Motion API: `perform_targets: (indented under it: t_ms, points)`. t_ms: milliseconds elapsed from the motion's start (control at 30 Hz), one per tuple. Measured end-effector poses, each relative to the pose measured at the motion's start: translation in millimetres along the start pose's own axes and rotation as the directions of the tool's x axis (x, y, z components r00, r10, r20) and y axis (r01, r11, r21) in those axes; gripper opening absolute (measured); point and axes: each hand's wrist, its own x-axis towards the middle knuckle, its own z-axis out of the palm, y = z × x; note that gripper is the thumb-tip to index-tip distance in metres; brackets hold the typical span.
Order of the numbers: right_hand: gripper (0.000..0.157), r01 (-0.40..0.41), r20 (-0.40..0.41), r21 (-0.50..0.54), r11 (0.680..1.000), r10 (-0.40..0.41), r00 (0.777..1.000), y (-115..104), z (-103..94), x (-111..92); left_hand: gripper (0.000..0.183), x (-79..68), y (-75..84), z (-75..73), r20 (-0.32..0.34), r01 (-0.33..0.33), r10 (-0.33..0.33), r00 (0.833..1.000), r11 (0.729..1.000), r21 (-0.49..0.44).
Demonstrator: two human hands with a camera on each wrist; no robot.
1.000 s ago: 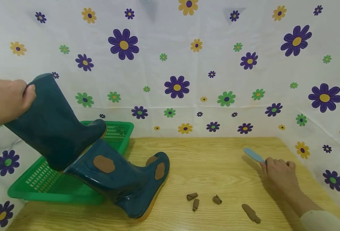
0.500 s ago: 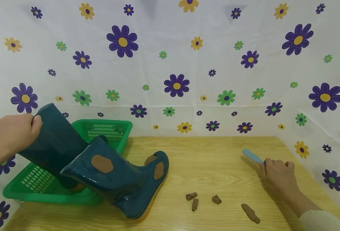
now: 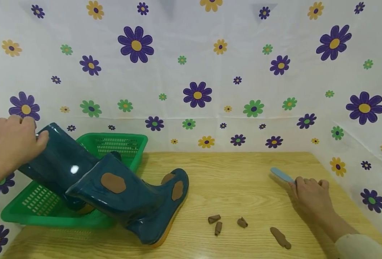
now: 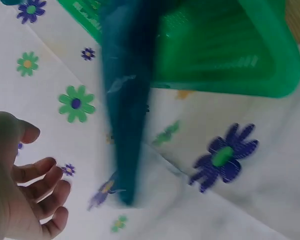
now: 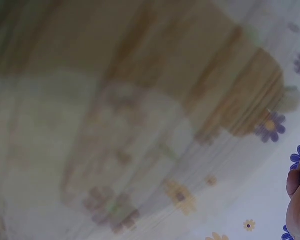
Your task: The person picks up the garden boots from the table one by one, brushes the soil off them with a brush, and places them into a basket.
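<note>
A dark teal rubber boot (image 3: 77, 158) leans in the green basket (image 3: 64, 220). My left hand (image 3: 12, 142) is beside the boot's top in the head view; the left wrist view shows this hand (image 4: 32, 185) with loosely bent fingers, apart from the blurred boot (image 4: 127, 95). A second rubber boot (image 3: 135, 198), with flat brown patches (image 3: 113, 182) on its shaft and foot, lies tilted, its shaft over the basket's rim. At the right, my right hand (image 3: 314, 198) grips a light blue spatula (image 3: 281, 175) by its handle, above the table. Only part of this hand (image 5: 299, 195) shows in the right wrist view.
Several brown clay-like scraps lie on the wooden table (image 3: 242, 187): small rolled pieces (image 3: 214, 218) in the middle and a longer flat strip (image 3: 279, 237) to the right. A white flowered sheet (image 3: 171, 79) hangs behind and at the sides.
The first boot has come down from above the basket into it. My left hand lowered with it and has now let go. The right hand with the spatula hardly moved.
</note>
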Motion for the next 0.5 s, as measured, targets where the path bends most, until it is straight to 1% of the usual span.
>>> perform_targets:
  t_ms: [67, 167, 267, 300, 367, 400, 500]
  points:
    - [0.031, 0.005, -0.014, -0.004, 1.000, -0.005, 1.000, 0.3, 0.2, 0.9, 0.044, 0.1, 3.3, -2.4, -0.007, -0.025, 0.025, 1.000, 0.999, -0.048]
    - [0.030, 0.010, -0.007, -0.001, 1.000, -0.010, 1.000, -0.3, 0.1, 1.9, 0.040, -0.9, 12.4, -8.1, -0.032, -0.074, 0.071, 0.997, 0.989, -0.126]
    - [0.031, 0.018, 0.007, 0.001, 1.000, -0.018, 1.000, -1.2, 0.2, 2.2, 0.038, -5.4, 25.1, -14.4, -0.053, -0.148, 0.141, 0.989, 0.975, -0.165]
    - [0.031, 0.019, 0.010, 0.001, 1.000, -0.020, 1.000, -1.6, 0.4, 2.1, 0.038, -7.1, 29.3, -15.6, -0.048, -0.170, 0.164, 0.985, 0.969, -0.180]
    - [0.032, 0.023, 0.010, -0.002, 1.000, -0.023, 1.000, -2.0, 0.7, 1.7, 0.040, -10.3, 38.3, -17.0, -0.022, -0.200, 0.199, 0.980, 0.957, -0.210]
    - [0.032, 0.023, 0.011, -0.002, 1.000, -0.023, 1.000, -2.1, 1.0, 1.6, 0.041, -11.9, 42.4, -17.6, 0.001, -0.211, 0.217, 0.976, 0.951, -0.227]
    - [0.032, 0.018, 0.017, 0.001, 1.000, -0.018, 1.000, -2.3, 2.3, 1.3, 0.043, -15.2, 52.5, -17.7, 0.097, -0.220, 0.257, 0.962, 0.933, -0.285]
